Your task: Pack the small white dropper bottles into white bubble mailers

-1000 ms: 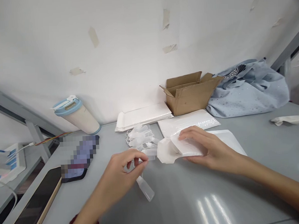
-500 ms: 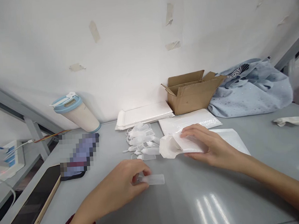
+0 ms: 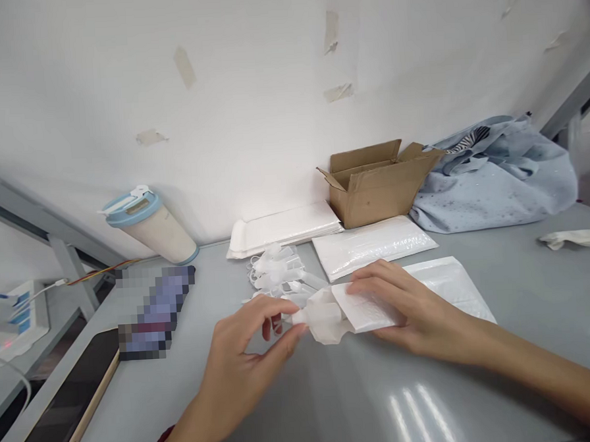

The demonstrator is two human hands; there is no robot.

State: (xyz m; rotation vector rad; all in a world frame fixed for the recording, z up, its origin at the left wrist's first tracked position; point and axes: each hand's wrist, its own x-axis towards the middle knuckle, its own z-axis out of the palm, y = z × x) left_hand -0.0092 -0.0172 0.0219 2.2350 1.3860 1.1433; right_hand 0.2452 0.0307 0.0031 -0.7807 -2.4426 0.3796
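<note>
My right hand grips a white padded envelope lying on the grey table, with its mouth held agape toward the left. My left hand pinches a small clear plastic bottle by its end, and the bottle's body sits inside the envelope's mouth. Just behind lies a heap of several more clear bottles.
A stack of white envelopes and a cardboard box stand by the wall. More envelopes lie behind my right hand. A blue-lidded cup, a phone and a tablet are at the left. Blue cloth lies at the right.
My left hand lifted the bottle from the table and carried it right into the envelope's mouth. My right hand shifted the envelope slightly nearer.
</note>
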